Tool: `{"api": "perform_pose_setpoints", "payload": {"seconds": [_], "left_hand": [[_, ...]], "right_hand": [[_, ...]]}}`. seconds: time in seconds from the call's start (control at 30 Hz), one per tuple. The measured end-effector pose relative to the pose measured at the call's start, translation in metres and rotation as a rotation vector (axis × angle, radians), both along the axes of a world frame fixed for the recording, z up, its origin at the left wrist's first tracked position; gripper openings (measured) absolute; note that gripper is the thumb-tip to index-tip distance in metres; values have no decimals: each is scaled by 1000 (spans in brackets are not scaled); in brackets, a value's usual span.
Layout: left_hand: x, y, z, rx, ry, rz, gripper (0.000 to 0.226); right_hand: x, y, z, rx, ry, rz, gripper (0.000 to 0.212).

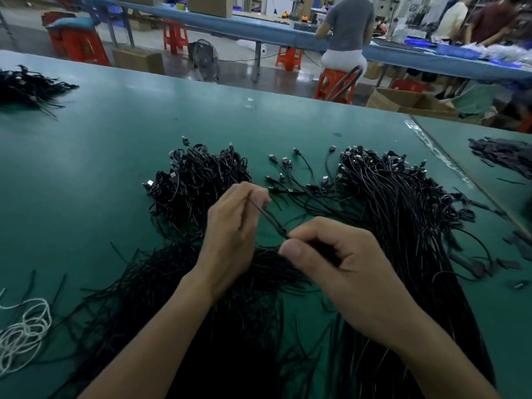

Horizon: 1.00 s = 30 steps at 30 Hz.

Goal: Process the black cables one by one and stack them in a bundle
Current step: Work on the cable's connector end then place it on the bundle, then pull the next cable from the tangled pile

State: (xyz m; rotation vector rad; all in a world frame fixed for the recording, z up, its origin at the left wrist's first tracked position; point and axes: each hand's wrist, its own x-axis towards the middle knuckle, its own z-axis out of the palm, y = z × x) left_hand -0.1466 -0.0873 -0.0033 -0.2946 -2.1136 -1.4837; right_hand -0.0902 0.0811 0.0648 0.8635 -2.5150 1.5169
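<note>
The fingers of your left hand (233, 226) pinch the upper end of one black cable (267, 217). Your right hand (345, 263) fingers are clamped on its lower end, holding it straight above the table (86, 139). A tangled pile (198, 180) lies at 11 o'clock, a long bundle (403, 214) at 2 o'clock, and white cord (23, 332) at 8 o'clock.

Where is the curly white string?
In the head view, the white string lies coiled on the green table at the far lower left edge, just left of the loose spread of black cables.
</note>
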Motion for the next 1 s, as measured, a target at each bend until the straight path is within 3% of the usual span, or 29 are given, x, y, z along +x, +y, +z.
{"api": "perform_pose_setpoints", "payload": {"seconds": [0.1,0.2,0.27,0.37,0.4,0.47,0.57,0.7,0.83,0.9,1.0], "left_hand": [[-1,-17,0,58,90,157,22],[4,-33,5,-3,163,242,28],[10,-38,10,-135,132,269,33],[19,-38,15,-261,-49,88,34],[21,-36,16,-306,-121,16,36],[24,-31,17,-380,-219,-112,45],[26,-27,19,-393,-238,-242,52],[27,-28,16,-317,-287,-349,36],[24,-29,12,-359,-428,-279,29],[25,-28,15,-228,-525,-347,36],[33,-27,25,114,-669,-705,53]], "right_hand": [[-2,16,-5,-147,97,-176,23],[-12,42,-18,-220,28,-437,29],[-21,60,-30,-26,-67,-560,32],[-28,68,-41,429,-227,-453,17],[-27,66,-43,545,-245,-391,21],[-26,62,-48,634,-224,-256,52],[-26,49,-54,528,-211,-153,64],[-33,43,-60,387,-245,-280,71],[-30,42,-63,192,-100,-309,20],[-29,41,-61,72,-84,-342,12],[-34,40,-55,-4,-94,-372,29]]}}
